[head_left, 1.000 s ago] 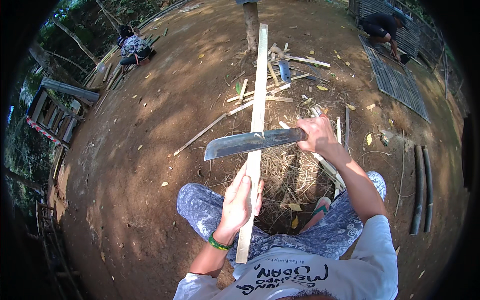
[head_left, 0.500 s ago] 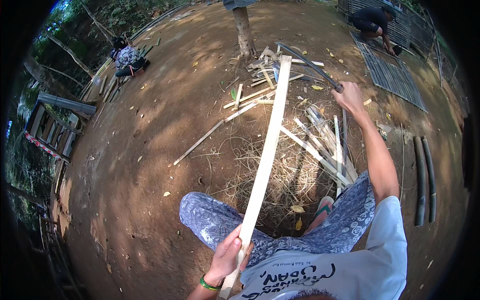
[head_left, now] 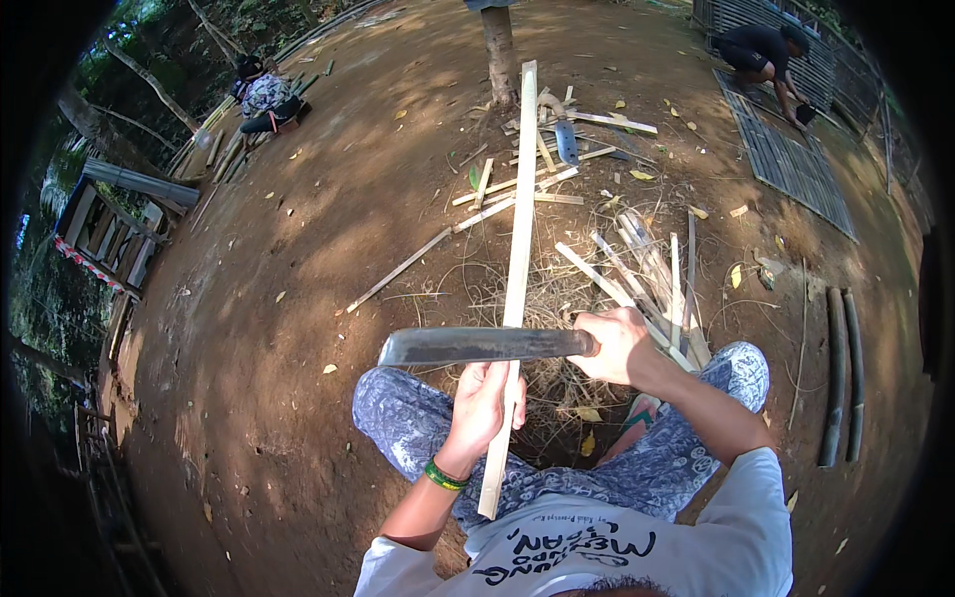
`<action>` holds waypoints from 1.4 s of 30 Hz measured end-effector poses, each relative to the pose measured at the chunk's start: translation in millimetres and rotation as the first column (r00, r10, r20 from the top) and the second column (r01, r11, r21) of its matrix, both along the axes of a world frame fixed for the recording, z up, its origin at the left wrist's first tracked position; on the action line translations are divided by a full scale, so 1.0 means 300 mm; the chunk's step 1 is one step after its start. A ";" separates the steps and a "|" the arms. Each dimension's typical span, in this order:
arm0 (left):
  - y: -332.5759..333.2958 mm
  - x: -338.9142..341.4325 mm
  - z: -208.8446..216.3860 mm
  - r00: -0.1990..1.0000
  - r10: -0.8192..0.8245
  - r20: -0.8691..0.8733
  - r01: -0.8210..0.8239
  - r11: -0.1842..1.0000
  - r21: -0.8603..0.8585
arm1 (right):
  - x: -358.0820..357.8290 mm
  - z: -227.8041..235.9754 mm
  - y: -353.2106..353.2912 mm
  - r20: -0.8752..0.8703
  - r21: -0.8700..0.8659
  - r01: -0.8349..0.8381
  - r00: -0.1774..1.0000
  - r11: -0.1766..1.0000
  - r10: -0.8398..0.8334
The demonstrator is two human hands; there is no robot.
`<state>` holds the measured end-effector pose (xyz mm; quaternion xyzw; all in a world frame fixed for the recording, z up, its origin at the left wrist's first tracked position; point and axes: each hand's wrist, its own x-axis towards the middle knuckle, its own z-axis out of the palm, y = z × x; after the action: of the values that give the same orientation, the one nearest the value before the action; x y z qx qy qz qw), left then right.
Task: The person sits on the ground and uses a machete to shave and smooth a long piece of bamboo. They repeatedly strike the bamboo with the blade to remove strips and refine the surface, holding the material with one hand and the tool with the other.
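My left hand (head_left: 480, 410) is closed around a pale strip (head_left: 520, 219) near its lower end, holding it above the dirt ground (head_left: 269, 398) so it points toward the ground's far edge. My right hand (head_left: 619, 345) grips a long knife (head_left: 468, 344) by its handle, the blade crossing the strip just past my left fingers; I can't tell if they touch. 2 dark poles (head_left: 834, 378) lie near the ground's right edge.

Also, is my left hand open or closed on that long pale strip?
Closed: your left hand wraps around the pale strip, with fingertips showing past the strip's right edge.
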<state>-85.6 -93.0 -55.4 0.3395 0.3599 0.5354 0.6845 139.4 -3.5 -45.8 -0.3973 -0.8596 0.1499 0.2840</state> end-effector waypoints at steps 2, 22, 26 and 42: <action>0.012 0.043 0.049 0.994 0.097 -0.051 -0.093 0.993 0.072 | -0.015 0.002 -0.056 -0.006 0.044 -0.071 0.997 0.996 0.072; -0.243 -0.046 0.105 0.989 -0.052 -0.136 0.058 0.998 0.036 | 0.167 0.143 0.298 -0.041 0.319 0.187 0.982 0.929 -0.183; -0.302 -0.080 0.094 0.989 -0.088 -0.121 0.089 0.996 0.007 | 0.211 0.155 0.373 0.034 0.323 0.248 0.961 0.913 -0.273; -0.466 -0.160 -0.020 0.982 -0.138 0.126 0.154 0.980 -0.128 | 0.456 0.193 0.578 -0.249 -0.095 0.707 0.665 0.701 -0.704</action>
<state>-133.4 -232.8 -61.4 0.2855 0.3292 0.4764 0.7636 276.3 169.8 12.1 -0.6734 -0.5932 0.0762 0.4346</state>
